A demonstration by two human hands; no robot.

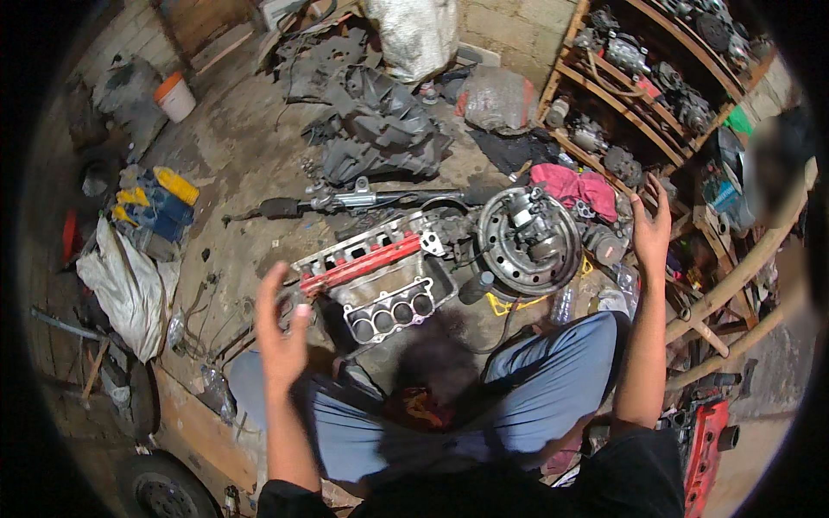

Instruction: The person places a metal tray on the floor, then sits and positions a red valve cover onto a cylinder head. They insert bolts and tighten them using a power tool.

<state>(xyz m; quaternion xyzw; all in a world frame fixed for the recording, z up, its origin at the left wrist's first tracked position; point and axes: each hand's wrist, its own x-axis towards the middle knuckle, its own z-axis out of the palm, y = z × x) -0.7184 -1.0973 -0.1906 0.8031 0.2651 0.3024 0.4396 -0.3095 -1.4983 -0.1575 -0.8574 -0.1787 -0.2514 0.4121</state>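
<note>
2 hands, empty and well apart, are raised with fingers spread: the left hand [283,332] left of center, the right hand [652,229] right of center. Nearest the left hand, mid-frame, lies a metal engine part [376,285] with a red bar [367,262] along it and a face with 4 round openings [389,316] toward the lower side. Right of it, a steel wheel rim [492,253] cradles a metal assembly [535,231] — a yellow lattice piece [501,305] shows at its lower edge. Upper right, a wooden shelf [566,56] holds many metal parts [629,56]. Upper left stands a white bucket [177,102] with an orange top; its contents cannot be made out. Bare floor [233,155] stretches between bucket and engine part — while pink cloth [574,186] sits near the right hand.
</note>
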